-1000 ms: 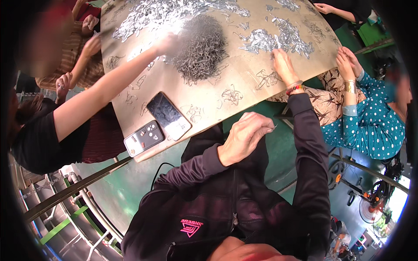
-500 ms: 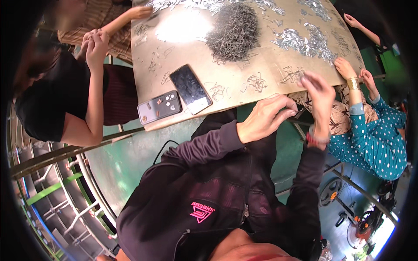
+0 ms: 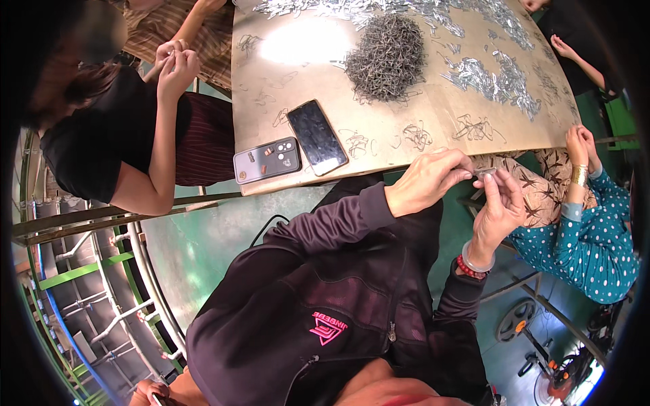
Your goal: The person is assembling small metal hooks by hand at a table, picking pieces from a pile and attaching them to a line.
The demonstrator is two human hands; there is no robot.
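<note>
My left hand [image 3: 430, 181] is closed in a pinch just off the table's near edge; what its fingertips hold, if anything, is too small to make out. Facing it, my right hand [image 3: 500, 210] grips a small shiny metal piece [image 3: 484, 172] between thumb and fingers, close to the left fingertips. Little clusters of thin bent wires [image 3: 476, 128] lie on the table just beyond my hands, with another wire cluster [image 3: 418, 137] to the left. Farther back rises a heap of dark wire pieces [image 3: 386, 57]. Flat silver metal pieces [image 3: 497, 80] are scattered beside it.
A dark phone [image 3: 317, 137] and a phone in a grey case [image 3: 267, 160] lie at the near left of the brown-covered table [image 3: 379, 122]. One co-worker in black [image 3: 101, 142] sits left; another in dotted teal [image 3: 596, 233] sits right. Pipe racks [image 3: 101, 304] stand lower left.
My right hand has come down and in toward my left, and the metal piece now shows between its fingers. The right co-worker's hands have left the table top. The view has shifted slightly.
</note>
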